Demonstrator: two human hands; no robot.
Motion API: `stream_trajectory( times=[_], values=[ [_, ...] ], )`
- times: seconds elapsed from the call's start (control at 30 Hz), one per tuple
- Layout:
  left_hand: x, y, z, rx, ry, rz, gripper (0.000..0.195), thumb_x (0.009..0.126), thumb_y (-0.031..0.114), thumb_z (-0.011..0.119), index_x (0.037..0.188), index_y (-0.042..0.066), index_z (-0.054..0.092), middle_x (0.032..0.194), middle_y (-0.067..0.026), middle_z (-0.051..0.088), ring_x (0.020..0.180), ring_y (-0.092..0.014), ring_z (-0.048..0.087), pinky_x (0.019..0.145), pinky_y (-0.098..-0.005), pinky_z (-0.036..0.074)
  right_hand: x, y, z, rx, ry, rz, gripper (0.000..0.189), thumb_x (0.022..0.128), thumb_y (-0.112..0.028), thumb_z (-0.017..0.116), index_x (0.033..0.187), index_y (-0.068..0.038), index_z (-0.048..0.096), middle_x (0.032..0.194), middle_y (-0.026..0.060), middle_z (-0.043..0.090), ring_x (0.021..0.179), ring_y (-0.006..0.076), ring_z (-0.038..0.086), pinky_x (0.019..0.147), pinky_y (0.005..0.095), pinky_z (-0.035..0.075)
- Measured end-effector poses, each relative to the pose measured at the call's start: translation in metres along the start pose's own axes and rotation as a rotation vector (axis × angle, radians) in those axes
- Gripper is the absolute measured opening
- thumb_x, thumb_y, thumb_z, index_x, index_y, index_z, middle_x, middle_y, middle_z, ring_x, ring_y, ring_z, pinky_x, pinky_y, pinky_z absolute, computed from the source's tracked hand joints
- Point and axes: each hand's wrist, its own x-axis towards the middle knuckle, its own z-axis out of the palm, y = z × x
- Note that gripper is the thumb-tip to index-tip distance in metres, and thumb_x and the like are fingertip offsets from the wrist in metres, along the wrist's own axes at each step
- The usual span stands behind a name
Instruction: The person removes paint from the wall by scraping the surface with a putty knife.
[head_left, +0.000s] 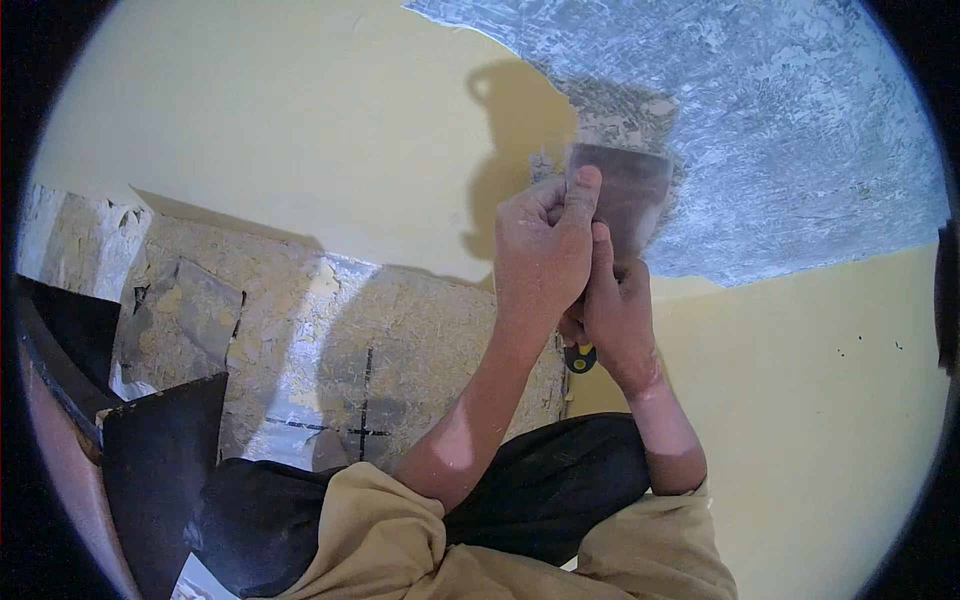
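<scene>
A wide scraper has its broad metal blade (630, 187) against the wall, at the border between yellow paint (337, 120) and a stripped grey, mottled area (795, 150). My right hand (622, 307) is wrapped around the handle, whose black and yellow end (581, 358) shows below the fingers. Dust coats my left hand (540, 232), which grips the tool from the left with its thumb pressed along the blade. Most of the handle is hidden behind my hands. A small scraped patch lies just left of the blade.
Below the wall, the floor (420, 345) is littered with yellow paint flakes and marked with a dark cross line. A grey square piece (184, 322) lies there under flakes. Dark furniture panels (161, 450) stand at the lower left. My knees are bent close to the wall.
</scene>
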Motion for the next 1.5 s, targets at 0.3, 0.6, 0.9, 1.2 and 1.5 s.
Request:
stream_trajectory(
  times=[0.3,0.6,0.9,1.2,1.5],
  values=[
    [-0.004,0.031,0.003,0.053,0.031,0.000,0.046,0.087,0.035,0.057,0.063,-0.003,0.058,0.050,-0.0042,0.052,0.048,-0.010,0.045,0.048,-0.0305,0.038,0.004,-0.012,0.000,-0.001,0.009,-0.018,0.047,0.095,-0.042,0.041,0.072,-0.001,0.051,0.048,0.0017,0.047,0.036,0.0094,0.044,0.031,0.0248,0.029],
    [-0.004,0.050,0.007,0.203,0.185,0.161,0.046,0.085,0.038,0.056,0.066,-0.003,0.060,0.053,-0.0085,0.055,0.054,-0.015,0.052,0.056,-0.0322,0.042,0.006,-0.028,0.013,-0.034,0.081,-0.233,0.053,0.092,-0.043,0.047,0.069,0.004,0.058,0.053,0.0077,0.055,0.043,0.0109,0.050,0.039,0.0282,0.036],
    [0.011,0.075,-0.023,0.304,0.094,0.163,0.043,0.091,0.038,0.049,0.071,0.001,0.060,0.056,-0.0050,0.055,0.048,-0.012,0.048,0.046,-0.0287,0.038,0.010,-0.044,0.037,0.087,-0.075,-0.143,0.047,0.093,-0.041,0.045,0.073,0.000,0.055,0.052,0.0030,0.050,0.039,0.0107,0.047,0.036,0.0252,0.034],
    [-0.005,-0.006,-0.011,0.031,-0.074,-0.157,0.043,0.089,0.034,0.054,0.066,-0.002,0.053,0.051,-0.0034,0.046,0.047,-0.011,0.042,0.045,-0.0304,0.037,0.016,0.023,-0.018,-0.067,-0.149,0.033,0.046,0.096,-0.038,0.039,0.069,-0.002,0.050,0.051,0.0038,0.048,0.036,0.0128,0.046,0.035,0.0261,0.035],
    [-0.005,-0.014,-0.008,0.077,-0.044,-0.154,0.043,0.089,0.033,0.054,0.064,-0.002,0.053,0.051,-0.0040,0.049,0.049,-0.010,0.044,0.049,-0.0297,0.039,0.017,0.034,-0.020,0.037,-0.125,0.103,0.049,0.094,-0.042,0.042,0.066,-0.002,0.046,0.047,0.0027,0.042,0.035,0.0130,0.043,0.034,0.0277,0.033]
  ],
)
